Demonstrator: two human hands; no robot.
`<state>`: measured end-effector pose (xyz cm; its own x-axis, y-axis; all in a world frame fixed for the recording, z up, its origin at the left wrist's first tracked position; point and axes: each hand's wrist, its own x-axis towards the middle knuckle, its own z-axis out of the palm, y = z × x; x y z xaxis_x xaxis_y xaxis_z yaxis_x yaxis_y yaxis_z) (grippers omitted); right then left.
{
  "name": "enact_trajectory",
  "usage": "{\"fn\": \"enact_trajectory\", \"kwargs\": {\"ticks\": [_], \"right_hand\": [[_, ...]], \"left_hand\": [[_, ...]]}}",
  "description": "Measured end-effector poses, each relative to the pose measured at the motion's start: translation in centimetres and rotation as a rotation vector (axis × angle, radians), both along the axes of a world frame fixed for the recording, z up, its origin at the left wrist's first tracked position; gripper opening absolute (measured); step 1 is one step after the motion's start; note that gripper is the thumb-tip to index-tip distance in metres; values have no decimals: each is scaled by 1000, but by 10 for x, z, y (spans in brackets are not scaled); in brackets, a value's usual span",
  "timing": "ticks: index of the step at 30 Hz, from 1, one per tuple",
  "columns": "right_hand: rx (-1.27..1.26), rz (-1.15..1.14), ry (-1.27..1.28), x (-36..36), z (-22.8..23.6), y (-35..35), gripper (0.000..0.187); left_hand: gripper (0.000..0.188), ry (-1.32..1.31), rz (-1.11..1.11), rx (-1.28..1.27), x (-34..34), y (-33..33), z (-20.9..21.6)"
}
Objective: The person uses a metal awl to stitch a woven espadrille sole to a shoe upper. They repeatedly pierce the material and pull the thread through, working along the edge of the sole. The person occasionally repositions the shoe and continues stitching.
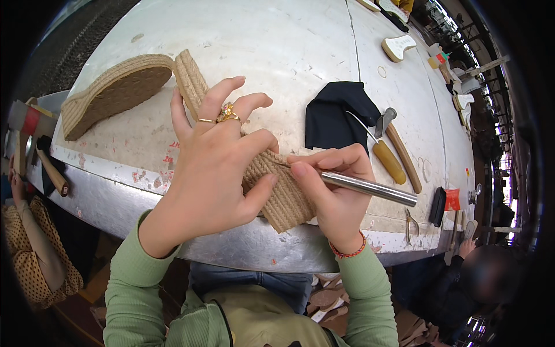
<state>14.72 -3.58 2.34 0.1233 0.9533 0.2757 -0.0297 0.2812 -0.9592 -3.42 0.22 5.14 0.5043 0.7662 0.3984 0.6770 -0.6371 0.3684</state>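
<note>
A wedge shoe sole wrapped in tan braided rope (284,199) is held at the table's front edge, tilted, its narrow end sticking up past my left hand. My left hand (214,156), with gold rings, has its thumb and bent index finger on the braid while the other fingers are raised and spread. In my right hand (341,185) is a tool with a round steel handle (376,189), gripped like a pen. Its thin tip meets the braid near my left index finger; the tip's exact shape is hard to make out.
Another rope-wrapped wedge sole (124,89) lies at the left. Right of my hands are a folded black cloth (338,113), a hammer (402,147), a yellow-handled tool (388,163) and pliers (411,226). A white sole (398,47) sits farther back. People work at both sides.
</note>
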Motion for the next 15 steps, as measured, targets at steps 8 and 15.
{"fn": "enact_trajectory", "kwargs": {"ticks": [8,15], "right_hand": [[92,6,-133,1,-2,0,21],[84,30,-14,3,-3,1,20]], "left_hand": [[20,3,8,-7,1,0,0],[20,-3,5,-4,2,1,0]]}}
